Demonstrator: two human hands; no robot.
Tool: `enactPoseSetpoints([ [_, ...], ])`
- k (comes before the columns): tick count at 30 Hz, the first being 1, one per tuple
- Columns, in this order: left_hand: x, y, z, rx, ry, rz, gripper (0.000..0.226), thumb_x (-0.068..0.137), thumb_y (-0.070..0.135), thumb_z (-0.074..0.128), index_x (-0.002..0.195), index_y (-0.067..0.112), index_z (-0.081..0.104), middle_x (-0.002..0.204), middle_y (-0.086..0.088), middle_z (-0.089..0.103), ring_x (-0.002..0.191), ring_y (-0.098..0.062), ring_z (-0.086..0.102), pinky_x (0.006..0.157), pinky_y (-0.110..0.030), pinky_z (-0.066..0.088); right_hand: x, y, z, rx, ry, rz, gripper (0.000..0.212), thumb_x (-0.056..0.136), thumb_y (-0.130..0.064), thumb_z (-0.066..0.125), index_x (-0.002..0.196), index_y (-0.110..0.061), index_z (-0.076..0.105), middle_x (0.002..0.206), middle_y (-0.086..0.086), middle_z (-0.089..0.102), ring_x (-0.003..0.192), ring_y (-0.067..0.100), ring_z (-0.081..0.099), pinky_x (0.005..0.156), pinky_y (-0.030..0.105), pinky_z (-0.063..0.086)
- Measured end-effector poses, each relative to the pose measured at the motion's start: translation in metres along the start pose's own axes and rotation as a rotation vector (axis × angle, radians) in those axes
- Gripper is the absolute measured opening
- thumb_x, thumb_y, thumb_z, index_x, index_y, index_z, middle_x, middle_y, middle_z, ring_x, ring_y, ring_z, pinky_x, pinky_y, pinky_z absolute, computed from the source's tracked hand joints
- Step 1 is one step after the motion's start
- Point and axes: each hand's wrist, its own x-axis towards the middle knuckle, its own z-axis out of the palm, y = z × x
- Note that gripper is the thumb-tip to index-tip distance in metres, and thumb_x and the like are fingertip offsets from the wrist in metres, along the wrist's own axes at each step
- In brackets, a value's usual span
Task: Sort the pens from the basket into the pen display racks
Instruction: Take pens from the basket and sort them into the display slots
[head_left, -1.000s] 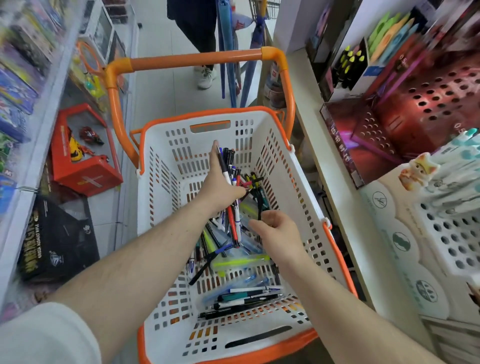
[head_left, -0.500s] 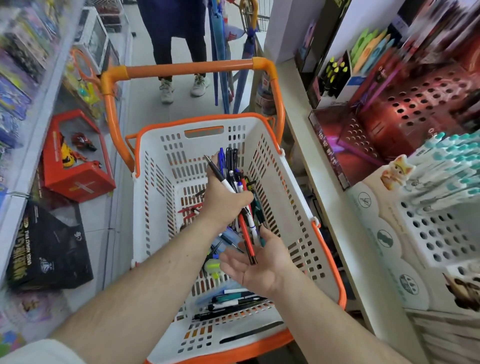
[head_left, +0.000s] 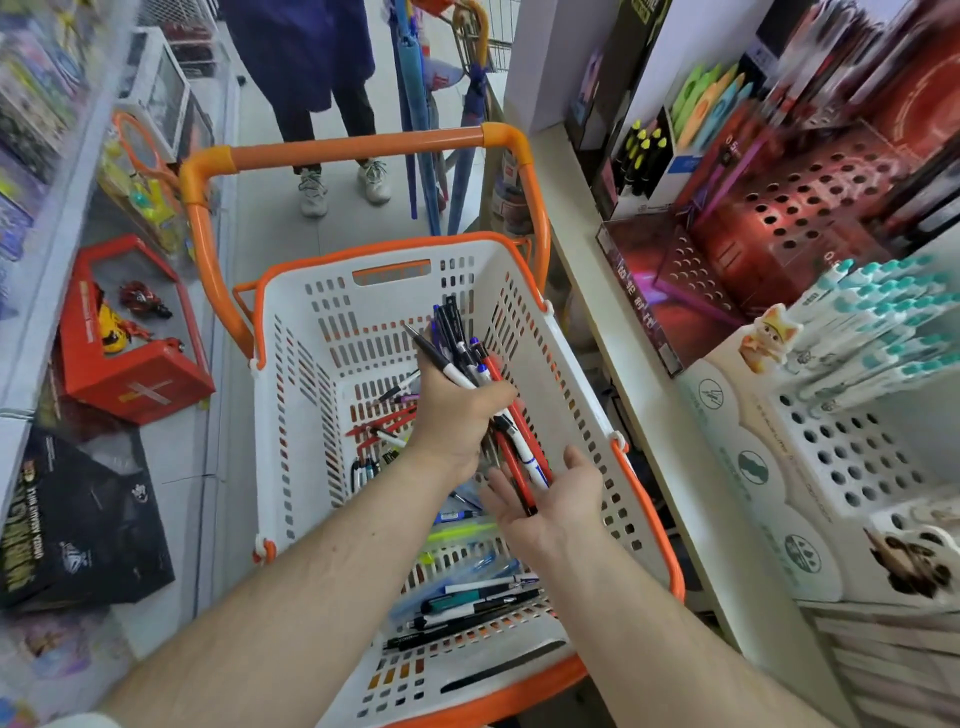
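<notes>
left hand (head_left: 457, 415) grips pen bunch (head_left: 467, 364) over basket (head_left: 582, 405) | right hand (head_left: 550, 499) flat, palm up under tips | many pens still in basket | racks (head_left: 852, 457) unfed, sorting early

Motion-blurred racks (head_left: 852, 93) top right

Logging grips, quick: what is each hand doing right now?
Left hand: grips a bunch of pens.
Right hand: open, palm up under the pens' lower ends.
</notes>
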Motion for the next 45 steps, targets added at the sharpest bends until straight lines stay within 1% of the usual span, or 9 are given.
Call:
enactPoseSetpoints([
  [4, -0.009, -0.002, 0.004, -0.025, -0.104, -0.088, 0.021, 0.062, 0.002, 0.064, 0.082, 0.009, 0.060, 0.068, 0.000, 0.062, 0.066, -0.022, 0.063, 0.059, -0.031, 0.056, -0.005, -0.005, 0.003, 0.150, -0.115, 0.019, 0.054, 0.096, -0.048, 0.053, 0.117, 0.001, 0.062, 0.101, 0.028, 0.072, 0.095, 0.041, 0.071, 0.091, 0.055, 0.056],
  [8, -0.009, 0.001, -0.002, -0.148, -0.248, -0.146, 0.036, 0.067, -0.002, 0.063, 0.097, 0.018, 0.063, 0.069, 0.004, 0.062, 0.062, -0.018, 0.064, 0.069, -0.036, 0.056, -0.008, -0.005, 0.001, 0.183, -0.201, 0.083, 0.056, 0.094, -0.046, 0.056, 0.123, 0.001, 0.062, 0.108, 0.027, 0.071, 0.099, 0.041, 0.071, 0.087, 0.054, 0.057],
  [12, -0.015, -0.002, -0.004, -0.007, -0.342, -0.194, 0.021, 0.064, 0.001, 0.068, 0.067, 0.021, 0.074, 0.068, -0.008, 0.066, 0.068, -0.026, 0.066, 0.073, -0.042, 0.057, -0.013, -0.001, 0.001, 0.127, -0.296, 0.086, 0.045, 0.097, -0.040, 0.049, 0.122, -0.008, 0.068, 0.107, 0.016, 0.074, 0.089, 0.031, 0.075, 0.074, 0.042, 0.061],
  [17, -0.024, -0.005, -0.004, 0.077, -0.309, -0.222, 0.012, 0.078, -0.008, 0.070, 0.075, 0.003, 0.068, 0.065, -0.015, 0.064, 0.061, -0.025, 0.064, 0.065, -0.036, 0.057, -0.014, 0.004, 0.001, -0.044, -0.394, 0.042, 0.040, 0.094, -0.035, 0.049, 0.117, -0.012, 0.073, 0.114, 0.011, 0.073, 0.108, 0.025, 0.067, 0.102, 0.039, 0.048],
  [22, -0.018, -0.001, -0.021, 0.201, -0.456, -0.202, 0.006, 0.069, 0.006, 0.073, 0.074, 0.008, 0.072, 0.073, -0.018, 0.066, 0.070, -0.028, 0.064, 0.066, -0.037, 0.053, -0.014, -0.017, -0.009, -0.352, -0.234, -0.313, 0.041, 0.105, -0.038, 0.040, 0.099, -0.008, 0.067, 0.074, 0.002, 0.068, 0.069, 0.016, 0.064, 0.077, 0.034, 0.051],
  [31, -0.029, 0.010, -0.014, 0.403, -0.773, -0.225, 0.034, 0.076, -0.011, 0.069, 0.077, 0.023, 0.069, 0.072, 0.005, 0.068, 0.068, -0.016, 0.063, 0.064, -0.028, 0.048, -0.063, -0.063, 0.014, -0.584, -0.134, -0.869, 0.009, 0.095, -0.022, 0.060, 0.091, -0.019, 0.067, 0.092, 0.007, 0.073, 0.075, 0.012, 0.065, 0.069, 0.031, 0.054],
  [37, -0.027, 0.008, -0.008, 0.586, -0.843, -0.311, 0.032, 0.082, -0.016, 0.065, 0.088, 0.015, 0.061, 0.071, 0.013, 0.070, 0.070, -0.002, 0.066, 0.066, -0.018, 0.050, -0.076, -0.088, -0.009, -0.486, -0.027, -1.013, 0.010, 0.093, -0.021, 0.066, 0.084, -0.022, 0.071, 0.077, -0.002, 0.063, 0.072, 0.015, 0.055, 0.070, 0.032, 0.048],
  [41, -0.030, -0.002, 0.007, 0.341, -0.631, -0.415, 0.032, 0.085, -0.018, 0.059, 0.099, 0.010, 0.061, 0.069, 0.002, 0.063, 0.063, -0.017, 0.060, 0.057, -0.031, 0.051, -0.097, -0.114, -0.033, -0.249, -0.021, -1.085, 0.006, 0.095, -0.014, 0.065, 0.089, -0.016, 0.066, 0.076, 0.002, 0.062, 0.063, 0.015, 0.055, 0.066, 0.031, 0.047],
  [45, -0.039, -0.003, 0.045, 0.004, -0.594, -0.519, 0.025, 0.083, -0.013, 0.060, 0.093, 0.010, 0.059, 0.063, -0.002, 0.057, 0.051, -0.014, 0.055, 0.047, -0.025, 0.049, -0.119, -0.121, -0.065, -0.149, -0.020, -1.074, 0.018, 0.098, -0.008, 0.059, 0.113, -0.017, 0.056, 0.089, 0.011, 0.069, 0.062, 0.015, 0.062, 0.061, 0.027, 0.052],
])
